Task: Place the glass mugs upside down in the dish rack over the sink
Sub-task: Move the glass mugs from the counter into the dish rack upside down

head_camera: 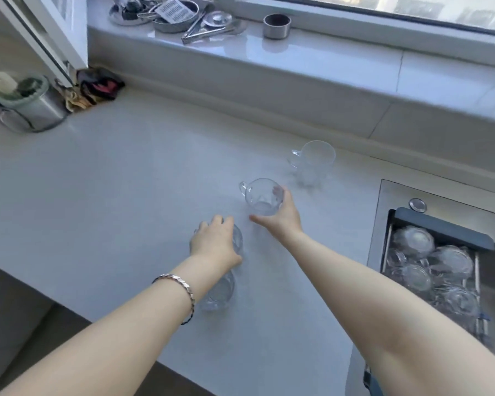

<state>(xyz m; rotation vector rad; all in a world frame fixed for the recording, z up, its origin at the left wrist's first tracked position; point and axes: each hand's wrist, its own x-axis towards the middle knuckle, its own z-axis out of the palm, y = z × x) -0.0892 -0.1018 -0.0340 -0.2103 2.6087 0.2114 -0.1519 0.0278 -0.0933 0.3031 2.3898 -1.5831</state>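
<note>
Right hand (pixel 280 217) grips a mug (pixel 263 197) by its side; left hand (pixel 216 242) closes over a second mug (pixel 237 238) on the surface (pixel 112 195). Rack (pixel 440 241), right, already holds inverted mugs. Lift straight, invert, seat rim-down in a free gap.

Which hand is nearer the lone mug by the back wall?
Right. The right hand grips a mug just in front of the lone mug; the left hand sits farther back, on another mug.
</note>
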